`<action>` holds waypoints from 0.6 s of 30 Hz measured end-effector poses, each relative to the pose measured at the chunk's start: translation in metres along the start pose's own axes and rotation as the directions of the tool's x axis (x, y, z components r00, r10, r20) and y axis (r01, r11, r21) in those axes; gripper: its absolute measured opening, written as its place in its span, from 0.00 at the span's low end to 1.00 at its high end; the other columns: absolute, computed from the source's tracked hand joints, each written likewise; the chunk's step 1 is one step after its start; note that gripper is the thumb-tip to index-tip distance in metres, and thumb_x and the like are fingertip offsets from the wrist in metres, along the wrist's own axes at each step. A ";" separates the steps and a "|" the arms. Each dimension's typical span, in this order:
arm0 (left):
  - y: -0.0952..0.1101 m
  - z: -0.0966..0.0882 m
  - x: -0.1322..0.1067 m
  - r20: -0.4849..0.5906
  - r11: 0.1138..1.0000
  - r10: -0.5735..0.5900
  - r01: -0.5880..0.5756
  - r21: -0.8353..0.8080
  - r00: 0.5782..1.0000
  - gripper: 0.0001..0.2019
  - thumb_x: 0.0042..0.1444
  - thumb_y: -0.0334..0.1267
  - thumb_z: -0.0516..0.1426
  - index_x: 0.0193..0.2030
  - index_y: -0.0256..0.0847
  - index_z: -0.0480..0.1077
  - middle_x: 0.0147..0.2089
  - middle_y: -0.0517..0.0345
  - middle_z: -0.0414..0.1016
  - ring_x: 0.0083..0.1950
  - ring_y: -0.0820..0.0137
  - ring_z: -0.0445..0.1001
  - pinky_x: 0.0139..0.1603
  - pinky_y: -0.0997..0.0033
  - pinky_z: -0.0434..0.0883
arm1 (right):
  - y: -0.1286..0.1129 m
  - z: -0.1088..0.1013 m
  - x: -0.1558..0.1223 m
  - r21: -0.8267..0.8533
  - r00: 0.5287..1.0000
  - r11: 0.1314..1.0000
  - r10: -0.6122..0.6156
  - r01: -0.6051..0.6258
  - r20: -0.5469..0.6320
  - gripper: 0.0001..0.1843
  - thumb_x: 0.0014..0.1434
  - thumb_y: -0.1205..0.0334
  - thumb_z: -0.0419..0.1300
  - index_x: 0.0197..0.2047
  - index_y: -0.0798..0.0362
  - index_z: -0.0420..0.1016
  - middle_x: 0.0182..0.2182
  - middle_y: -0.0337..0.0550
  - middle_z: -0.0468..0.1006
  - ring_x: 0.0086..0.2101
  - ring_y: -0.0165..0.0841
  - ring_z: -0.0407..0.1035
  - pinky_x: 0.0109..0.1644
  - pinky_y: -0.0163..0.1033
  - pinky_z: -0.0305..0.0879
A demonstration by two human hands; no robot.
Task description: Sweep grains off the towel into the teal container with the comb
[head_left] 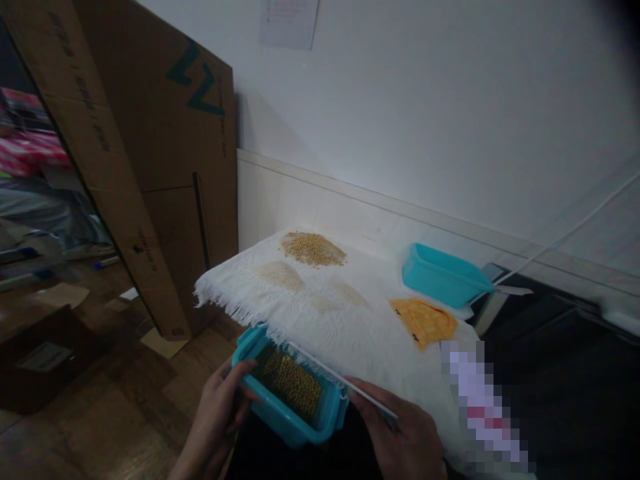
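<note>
Below the front edge of the white fringed cloth [280, 317] is a turquoise plastic tub [280, 413] with many small round yellowish beans [293, 383] inside. My left hand [220, 407] is closed around the tub's left rim, thumb on top. At the tub's right end, my right hand [400, 427] grips a long thin pale stick or blade [370, 397] whose far end lies along the cloth's fringe. Whether that hand also touches the tub is hidden. On the cloth sit a heap of tan beans [313, 249] and low piles of whitish grains [280, 275].
A second turquoise tub [445, 277] stands at the back right, with an orange cloth or bag [425, 322] before it. A tall cardboard box [175, 133] rises at the left. Behind the table is a white wall [425, 120]; a seated person [40, 180] appears far left.
</note>
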State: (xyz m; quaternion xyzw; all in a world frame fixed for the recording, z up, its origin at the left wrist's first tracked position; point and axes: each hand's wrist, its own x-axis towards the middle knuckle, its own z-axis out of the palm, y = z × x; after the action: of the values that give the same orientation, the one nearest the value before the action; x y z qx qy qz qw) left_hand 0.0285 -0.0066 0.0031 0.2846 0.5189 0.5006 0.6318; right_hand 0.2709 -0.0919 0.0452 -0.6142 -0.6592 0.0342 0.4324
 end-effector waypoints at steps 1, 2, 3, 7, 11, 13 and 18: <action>0.000 0.000 0.000 0.001 1.000 0.004 -0.004 0.001 1.000 0.14 0.48 0.50 0.66 0.30 0.42 0.70 0.12 0.68 0.68 0.09 0.81 0.52 0.09 0.84 0.46 | -0.001 0.001 -0.001 0.018 0.999 0.999 0.045 -0.045 -0.016 0.15 0.66 0.50 0.59 0.43 0.41 0.88 0.37 0.38 0.88 0.34 0.35 0.84 0.36 0.30 0.77; 0.000 0.001 -0.001 0.001 1.000 0.009 -0.009 0.001 1.000 0.14 0.48 0.50 0.65 0.30 0.42 0.70 0.12 0.68 0.67 0.09 0.81 0.52 0.09 0.84 0.46 | -0.002 0.000 -0.001 0.030 0.995 0.996 0.089 -0.088 -0.034 0.16 0.66 0.47 0.59 0.41 0.42 0.88 0.35 0.39 0.88 0.33 0.36 0.83 0.34 0.31 0.76; 0.000 0.001 -0.002 0.002 1.000 0.015 -0.015 -0.001 1.000 0.14 0.49 0.50 0.65 0.29 0.42 0.70 0.12 0.68 0.67 0.09 0.82 0.51 0.09 0.84 0.46 | -0.002 -0.002 0.002 0.030 0.990 0.991 0.128 -0.127 -0.050 0.18 0.65 0.44 0.60 0.39 0.42 0.88 0.33 0.39 0.88 0.32 0.37 0.83 0.32 0.31 0.75; 0.001 0.003 -0.003 0.001 1.000 0.026 -0.026 -0.008 1.000 0.14 0.48 0.49 0.65 0.28 0.42 0.70 0.12 0.65 0.69 0.09 0.82 0.51 0.09 0.84 0.46 | 0.018 -0.021 0.035 -0.049 0.931 0.966 0.231 -0.254 -0.282 0.26 0.58 0.35 0.62 0.36 0.49 0.88 0.33 0.45 0.88 0.34 0.43 0.82 0.35 0.36 0.75; 0.001 0.002 0.000 -0.031 1.000 0.011 -0.010 0.029 0.999 0.15 0.44 0.50 0.66 0.26 0.42 0.70 0.12 0.64 0.70 0.08 0.81 0.51 0.08 0.83 0.45 | 0.055 -0.031 0.081 -0.167 0.824 0.910 0.251 -0.380 -0.508 0.40 0.58 0.27 0.55 0.40 0.57 0.87 0.32 0.55 0.86 0.34 0.47 0.80 0.36 0.42 0.70; 0.000 0.000 0.002 -0.033 0.999 0.021 -0.020 0.035 0.999 0.16 0.44 0.51 0.66 0.24 0.42 0.70 0.12 0.63 0.69 0.08 0.81 0.52 0.08 0.83 0.46 | 0.070 -0.028 0.097 -0.207 0.835 0.896 0.254 -0.394 -0.488 0.42 0.59 0.27 0.51 0.40 0.59 0.86 0.32 0.57 0.86 0.33 0.47 0.79 0.35 0.42 0.67; -0.001 -0.003 0.003 -0.028 0.999 0.026 -0.026 0.021 0.999 0.15 0.46 0.50 0.65 0.24 0.42 0.70 0.11 0.65 0.66 0.09 0.81 0.51 0.09 0.84 0.46 | 0.077 -0.008 0.114 -0.243 0.910 0.914 0.230 -0.323 -0.345 0.39 0.64 0.33 0.47 0.42 0.60 0.86 0.29 0.57 0.85 0.29 0.44 0.76 0.34 0.41 0.63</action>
State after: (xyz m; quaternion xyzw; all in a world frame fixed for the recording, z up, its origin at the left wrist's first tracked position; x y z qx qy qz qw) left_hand 0.0264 -0.0047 0.0004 0.2910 0.5291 0.5072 0.6149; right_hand 0.3502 0.0185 0.0657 -0.7575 -0.4860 -0.0998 0.4243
